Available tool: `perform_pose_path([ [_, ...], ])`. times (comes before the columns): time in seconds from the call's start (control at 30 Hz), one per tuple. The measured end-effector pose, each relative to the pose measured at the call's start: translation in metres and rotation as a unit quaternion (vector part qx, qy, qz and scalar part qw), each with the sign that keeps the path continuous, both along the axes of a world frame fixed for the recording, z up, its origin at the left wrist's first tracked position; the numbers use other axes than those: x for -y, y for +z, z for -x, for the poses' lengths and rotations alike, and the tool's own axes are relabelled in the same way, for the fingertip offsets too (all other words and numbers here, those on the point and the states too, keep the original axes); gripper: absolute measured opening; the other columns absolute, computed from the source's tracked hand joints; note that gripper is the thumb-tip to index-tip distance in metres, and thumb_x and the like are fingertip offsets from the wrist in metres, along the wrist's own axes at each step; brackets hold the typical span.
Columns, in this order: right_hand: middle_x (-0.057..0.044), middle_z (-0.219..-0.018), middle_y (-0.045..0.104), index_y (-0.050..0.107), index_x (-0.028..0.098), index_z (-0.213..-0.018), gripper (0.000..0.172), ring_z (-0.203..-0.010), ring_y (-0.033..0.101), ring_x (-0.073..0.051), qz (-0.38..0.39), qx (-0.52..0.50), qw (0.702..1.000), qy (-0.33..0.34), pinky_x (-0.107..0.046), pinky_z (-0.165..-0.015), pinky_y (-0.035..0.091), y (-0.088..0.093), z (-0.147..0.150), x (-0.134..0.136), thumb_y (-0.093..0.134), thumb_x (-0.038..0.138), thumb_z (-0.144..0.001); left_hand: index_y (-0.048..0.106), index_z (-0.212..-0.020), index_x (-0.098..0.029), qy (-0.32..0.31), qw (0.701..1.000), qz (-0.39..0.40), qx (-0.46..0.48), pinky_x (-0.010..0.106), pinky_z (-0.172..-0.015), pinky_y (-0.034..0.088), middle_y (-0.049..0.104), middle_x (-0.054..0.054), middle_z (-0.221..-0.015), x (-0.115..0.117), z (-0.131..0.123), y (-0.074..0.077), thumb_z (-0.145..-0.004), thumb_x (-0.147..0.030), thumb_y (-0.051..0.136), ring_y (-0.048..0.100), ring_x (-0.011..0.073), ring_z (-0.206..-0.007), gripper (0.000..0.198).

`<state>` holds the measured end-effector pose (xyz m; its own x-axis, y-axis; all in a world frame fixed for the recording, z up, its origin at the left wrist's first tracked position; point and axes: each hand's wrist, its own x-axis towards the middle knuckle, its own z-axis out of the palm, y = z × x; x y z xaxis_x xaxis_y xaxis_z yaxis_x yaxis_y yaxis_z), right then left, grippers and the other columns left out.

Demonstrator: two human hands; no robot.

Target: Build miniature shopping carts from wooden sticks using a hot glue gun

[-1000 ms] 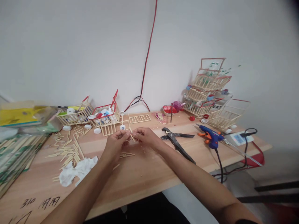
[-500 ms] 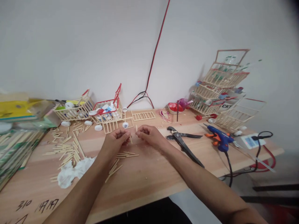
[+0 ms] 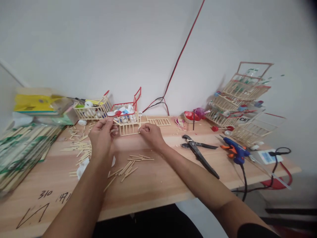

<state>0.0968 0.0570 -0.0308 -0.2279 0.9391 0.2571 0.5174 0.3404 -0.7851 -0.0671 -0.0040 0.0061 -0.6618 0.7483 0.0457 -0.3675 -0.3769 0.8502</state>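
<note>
A small lattice panel of wooden sticks (image 3: 130, 130) lies between my two hands, in front of a red-rimmed stick basket (image 3: 125, 110). My left hand (image 3: 101, 135) pinches at the panel's left upper corner. At its right end, my right hand (image 3: 151, 135) has its fingers closed on the edge; the fingertips partly cover that end. I cannot tell whether the panel is raised off the table. Several loose short sticks (image 3: 130, 167) lie below my hands, with more cut sticks (image 3: 84, 147) beside my left wrist.
Another ladder-like panel (image 3: 159, 122) lies farther back. Pliers-like cutters (image 3: 198, 153), a blue glue gun (image 3: 236, 150) and stacked stick baskets (image 3: 237, 96) occupy the right. Bundled long sticks (image 3: 27, 152) lie left; a red-filled dish (image 3: 190, 116) stands near the wall.
My hands have moved apart and away from me, from handling short sticks to the ends of the lattice panel. The view has turned slightly left.
</note>
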Motion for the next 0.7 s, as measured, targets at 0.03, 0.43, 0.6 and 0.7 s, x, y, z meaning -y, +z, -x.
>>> perform_pose_path([
  [0.03,0.003,-0.062,0.054,0.069,0.018,-0.075,0.016,-0.062,0.046,-0.013,-0.001,0.002,1.0,-0.006,-0.023,-0.06,0.031,-0.002,0.003,0.0,0.058,0.03,-0.078,0.064,-0.071,-0.016,-0.004,1.0,0.004,0.005,0.016,-0.043,0.04,0.06,-0.005,-0.061,-0.001,0.001,-0.001,-0.055,-0.027,0.082,0.053,0.0065,-0.051,0.027],
  [0.43,0.003,-0.064,0.057,0.064,0.019,-0.069,0.014,-0.064,0.05,-0.013,-0.008,0.037,0.999,-0.033,-0.023,-0.061,0.032,-0.011,0.018,0.002,0.057,0.028,-0.078,0.063,-0.07,-0.015,-0.023,0.999,0.009,0.036,0.017,-0.042,0.038,0.059,-0.004,-0.057,0.002,-0.003,0.002,-0.062,-0.02,0.077,0.052,0.007,-0.048,0.017],
  [0.6,0.002,-0.066,0.059,0.064,0.02,-0.072,0.013,-0.065,0.05,-0.013,-0.01,0.053,0.998,-0.038,-0.024,-0.061,0.031,-0.011,0.021,0.006,0.058,0.028,-0.08,0.063,-0.069,-0.015,-0.032,0.999,0.008,0.032,0.017,-0.043,0.038,0.059,-0.004,-0.058,0.003,-0.003,0.004,-0.063,-0.02,0.078,0.052,0.0063,-0.049,0.017],
  [0.7,0.002,-0.067,0.059,0.064,0.02,-0.072,0.013,-0.066,0.051,-0.013,-0.021,0.053,0.997,-0.044,-0.024,-0.061,0.031,-0.013,0.022,0.006,0.058,0.027,-0.08,0.063,-0.069,-0.016,-0.035,0.999,0.015,0.034,0.016,-0.043,0.038,0.058,-0.004,-0.058,0.004,-0.005,0.004,-0.063,-0.019,0.077,0.052,0.0061,-0.049,0.016],
])
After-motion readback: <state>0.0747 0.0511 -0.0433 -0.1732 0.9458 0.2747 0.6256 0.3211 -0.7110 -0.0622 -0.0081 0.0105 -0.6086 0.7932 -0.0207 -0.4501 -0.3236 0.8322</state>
